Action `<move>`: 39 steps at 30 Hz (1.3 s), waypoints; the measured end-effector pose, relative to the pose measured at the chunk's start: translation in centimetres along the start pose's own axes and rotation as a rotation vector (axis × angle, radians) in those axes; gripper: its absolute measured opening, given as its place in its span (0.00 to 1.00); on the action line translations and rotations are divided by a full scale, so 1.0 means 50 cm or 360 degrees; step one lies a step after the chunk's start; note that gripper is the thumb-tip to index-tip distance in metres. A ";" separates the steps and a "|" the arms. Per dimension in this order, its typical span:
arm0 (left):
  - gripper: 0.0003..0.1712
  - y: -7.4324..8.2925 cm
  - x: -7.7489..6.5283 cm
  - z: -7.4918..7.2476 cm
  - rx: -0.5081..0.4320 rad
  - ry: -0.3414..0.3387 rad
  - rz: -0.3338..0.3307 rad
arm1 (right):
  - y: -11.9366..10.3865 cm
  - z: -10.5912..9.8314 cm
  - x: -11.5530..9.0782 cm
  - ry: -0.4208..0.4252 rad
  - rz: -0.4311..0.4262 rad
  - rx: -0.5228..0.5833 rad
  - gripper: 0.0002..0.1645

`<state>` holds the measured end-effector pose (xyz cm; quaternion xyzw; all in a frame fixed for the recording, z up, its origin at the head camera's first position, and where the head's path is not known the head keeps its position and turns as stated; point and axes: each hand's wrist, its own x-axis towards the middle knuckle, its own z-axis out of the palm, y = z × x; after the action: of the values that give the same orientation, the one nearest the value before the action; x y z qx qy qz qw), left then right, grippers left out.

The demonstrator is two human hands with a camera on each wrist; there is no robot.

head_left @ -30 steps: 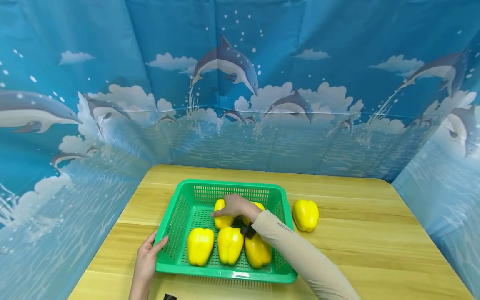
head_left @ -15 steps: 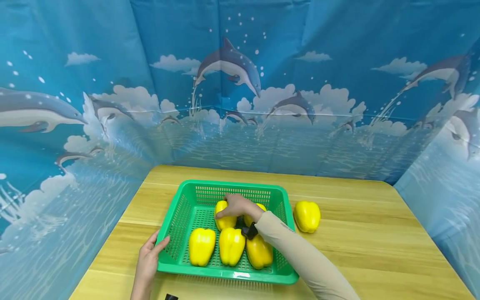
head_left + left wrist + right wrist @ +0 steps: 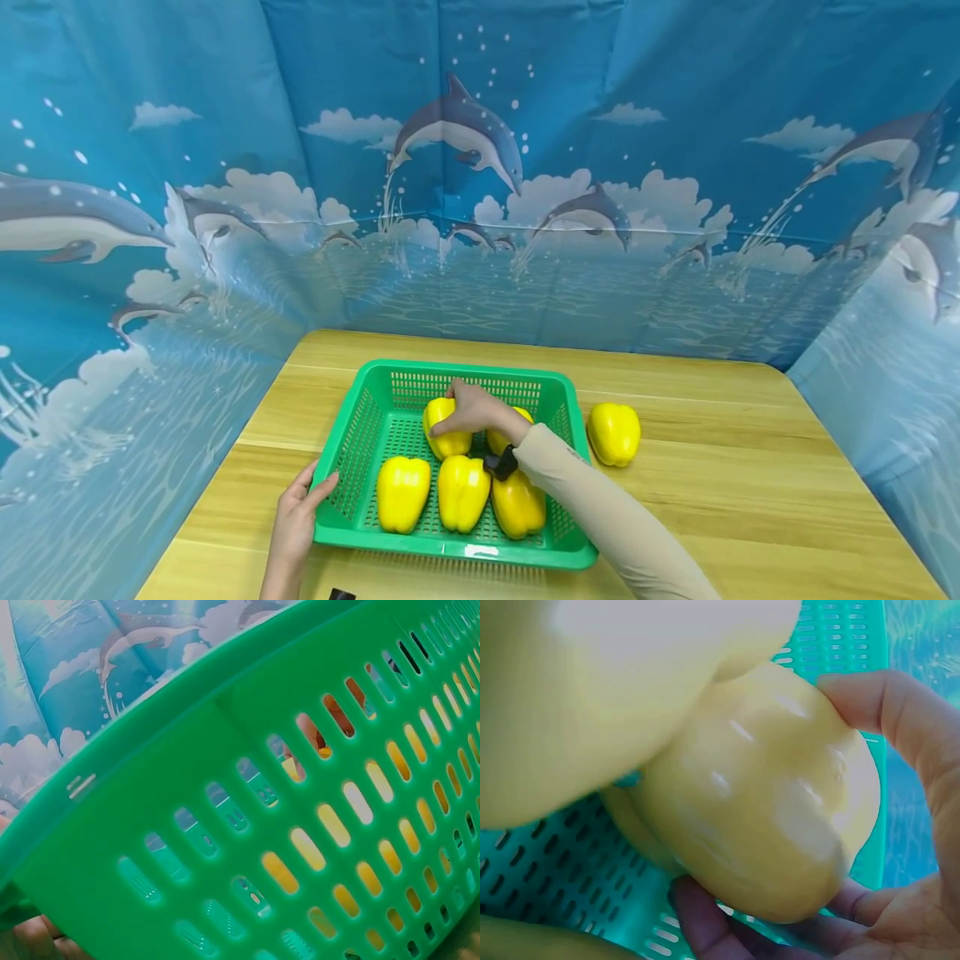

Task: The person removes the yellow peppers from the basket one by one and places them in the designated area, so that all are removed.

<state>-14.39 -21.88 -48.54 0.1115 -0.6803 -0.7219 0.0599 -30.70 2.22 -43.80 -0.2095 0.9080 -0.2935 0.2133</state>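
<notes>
Your right hand (image 3: 480, 410) holds a yellow bell pepper (image 3: 439, 413), with thumb and fingers curled around its sides; whether this pepper touches the basket's bottom, I cannot tell. It is inside the green plastic basket (image 3: 420, 546), in the back row. Its skin is smooth and glossy, its form rounded with soft lobes. The basket is rectangular, its walls pierced by rows of narrow slots. Your left hand (image 3: 296, 508) grips its left rim, the thumb over the edge. Three front peppers (image 3: 462, 493) stand in a row, and a back-right pepper (image 3: 522, 412) is partly hidden by your right hand. Your beige sleeve (image 3: 607, 500) and the black wrist device (image 3: 501, 463) cover part of the front row's right end. Outside, an outer pepper (image 3: 614, 434) rests on the wood-grain surface (image 3: 735, 467), near the basket's right side. Behind hangs a creased dolphin-print curtain (image 3: 525, 283).
</notes>
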 end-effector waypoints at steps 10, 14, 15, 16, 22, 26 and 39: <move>0.29 0.001 -0.002 0.000 -0.0017 0.0000 0.0002 | -0.002 -0.013 -0.011 0.0018 -0.0086 0.0057 0.37; 0.29 0.001 -0.003 0.000 -0.0005 0.0011 -0.0006 | -0.006 -0.017 -0.014 0.0032 -0.0117 0.0105 0.37; 0.29 0.000 -0.003 0.001 -0.0001 0.0012 -0.0011 | -0.007 -0.019 -0.015 0.0043 -0.0131 0.0114 0.37; 0.29 0.000 -0.003 0.001 0.0003 0.0015 -0.0016 | -0.009 -0.021 -0.016 0.0056 -0.0147 0.0132 0.37; 0.29 0.001 -0.002 0.002 0.0013 0.0023 -0.0032 | -0.015 -0.034 -0.026 0.0150 -0.0201 0.0213 0.38; 0.30 0.001 -0.002 0.002 0.0015 0.0020 -0.0027 | -0.017 -0.041 -0.032 0.0210 -0.0216 0.0268 0.40; 0.30 0.000 -0.003 0.003 0.0000 0.0015 -0.0016 | -0.033 -0.063 -0.064 0.0440 -0.0340 0.0316 0.35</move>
<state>-14.26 -21.71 -48.51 0.1184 -0.6794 -0.7217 0.0597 -29.27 4.00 -39.64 -0.2403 0.8679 -0.4285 0.0737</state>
